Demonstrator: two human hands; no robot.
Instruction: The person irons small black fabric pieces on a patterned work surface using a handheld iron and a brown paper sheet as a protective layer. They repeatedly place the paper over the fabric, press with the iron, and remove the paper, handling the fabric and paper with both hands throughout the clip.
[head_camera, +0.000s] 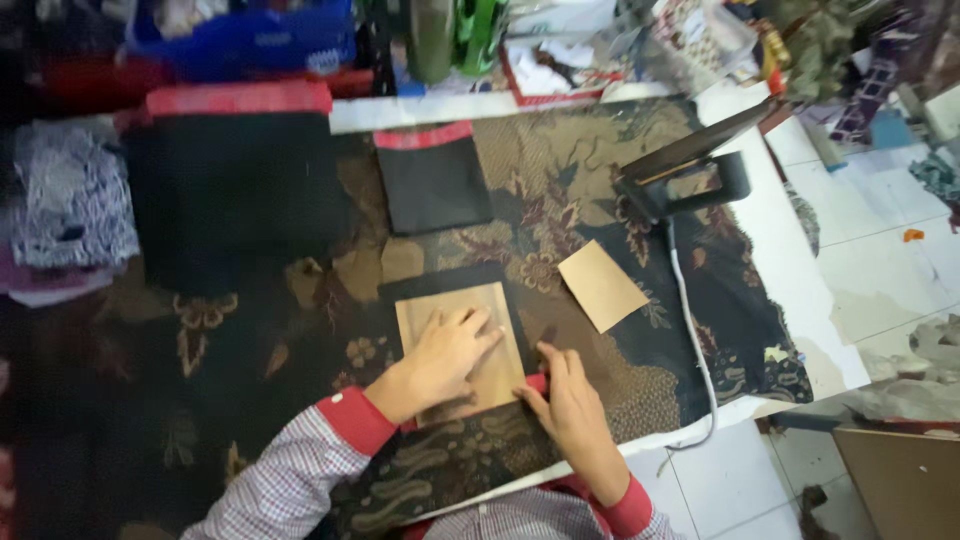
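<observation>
Both of your hands rest on the work: your left hand (450, 352) lies flat, fingers spread, pressing the tan card template (462, 345) onto the black fabric piece (445, 285). Your right hand (568, 400), just beside it at the card's lower corner, pinches a red edge (537, 383). Beyond that hand lies a second tan card (602, 285), farther off an iron (690, 165).

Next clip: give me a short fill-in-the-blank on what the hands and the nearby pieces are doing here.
1. The left hand presses flat on a ____ card template.
2. That template lies on a piece of ____ fabric.
3. The right hand pinches the fabric's ____ edge.
4. A second card piece lies to the ____ of the template.

Missing words: brown; black; red; right
</observation>
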